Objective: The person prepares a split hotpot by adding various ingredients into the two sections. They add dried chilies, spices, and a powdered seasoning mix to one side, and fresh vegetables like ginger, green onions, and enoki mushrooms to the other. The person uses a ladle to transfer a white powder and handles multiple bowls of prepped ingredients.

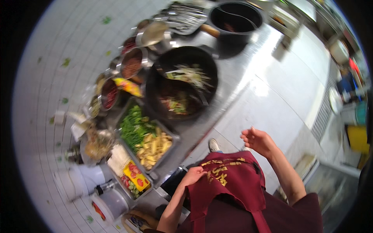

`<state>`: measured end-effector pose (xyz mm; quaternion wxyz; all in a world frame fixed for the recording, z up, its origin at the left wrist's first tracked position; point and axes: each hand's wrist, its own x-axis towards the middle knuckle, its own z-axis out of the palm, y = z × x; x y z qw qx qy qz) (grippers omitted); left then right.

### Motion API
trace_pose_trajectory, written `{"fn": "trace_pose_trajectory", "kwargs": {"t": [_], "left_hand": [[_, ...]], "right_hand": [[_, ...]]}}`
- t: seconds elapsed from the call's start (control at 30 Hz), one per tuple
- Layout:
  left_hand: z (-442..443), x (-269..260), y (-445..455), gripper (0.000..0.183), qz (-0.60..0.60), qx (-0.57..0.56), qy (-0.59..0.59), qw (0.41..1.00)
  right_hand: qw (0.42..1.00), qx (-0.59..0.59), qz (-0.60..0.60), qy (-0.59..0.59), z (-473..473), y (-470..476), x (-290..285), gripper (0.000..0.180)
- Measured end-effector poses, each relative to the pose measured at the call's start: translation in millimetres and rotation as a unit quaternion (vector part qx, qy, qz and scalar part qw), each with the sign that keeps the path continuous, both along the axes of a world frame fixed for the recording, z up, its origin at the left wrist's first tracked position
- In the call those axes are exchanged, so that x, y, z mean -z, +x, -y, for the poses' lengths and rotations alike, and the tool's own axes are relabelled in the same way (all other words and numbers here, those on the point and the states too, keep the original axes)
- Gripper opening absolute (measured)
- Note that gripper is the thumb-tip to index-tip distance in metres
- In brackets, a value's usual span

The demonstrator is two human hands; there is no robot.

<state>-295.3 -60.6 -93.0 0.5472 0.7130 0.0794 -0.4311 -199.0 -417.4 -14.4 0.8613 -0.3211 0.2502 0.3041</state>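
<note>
My left hand (194,176) is at the side of the maroon apron (233,189), its fingertips against the cloth or just beside it; whether they pinch it cannot be told. Over the floor to the right, my right hand (259,141) is raised with loosely curled fingers and nothing in it. To the left of my left hand, a metal tray (177,137) holds chopped greens (135,125) and sliced ginger (151,150). Beyond it stands a black divided pot (214,61), with shredded scallion (191,76) in one half and chopped seasonings (174,105) in the other.
Steel bowls of spices, one with red chillies (110,94), line the tiled wall (72,38). A second divided pot (243,38) is at the counter's far end. White buckets (93,176) sit at lower left. A floor drain grate (322,116) runs at right.
</note>
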Motion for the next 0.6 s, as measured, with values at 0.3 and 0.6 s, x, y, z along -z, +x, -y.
{"fn": "trace_pose_trajectory", "kwargs": {"t": [0.3, 0.6], "left_hand": [[-44.1, -31.1, 27.1, 0.035, 0.072, -0.051, 0.051, 0.995], [-64.6, -120.4, 54.5, 0.021, 0.097, -0.155, 0.112, 0.977]], "right_hand": [[0.982, -0.065, 0.135, -0.115, -85.8, 84.3, -79.9, 0.019], [0.707, -0.361, 0.412, -0.448, -165.3, 201.9, -79.4, 0.015]]}}
